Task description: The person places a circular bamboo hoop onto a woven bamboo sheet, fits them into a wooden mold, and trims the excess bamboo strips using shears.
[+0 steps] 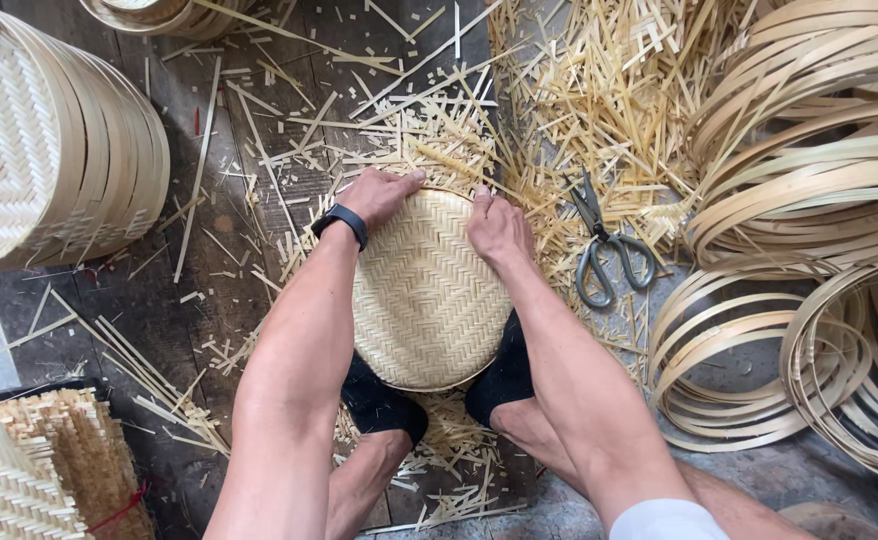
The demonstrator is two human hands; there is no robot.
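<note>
Round woven bamboo tray point(427, 290): far rim gripped by left hand point(382, 195) and right hand point(497, 228), fingers curled over it, close together; scissors point(604, 250) lying right of them.

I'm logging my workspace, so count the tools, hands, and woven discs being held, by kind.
Woven bamboo disc: 1
Scissors: 1
Hands on the disc, left hand and right hand: 2
Total: 4
</note>
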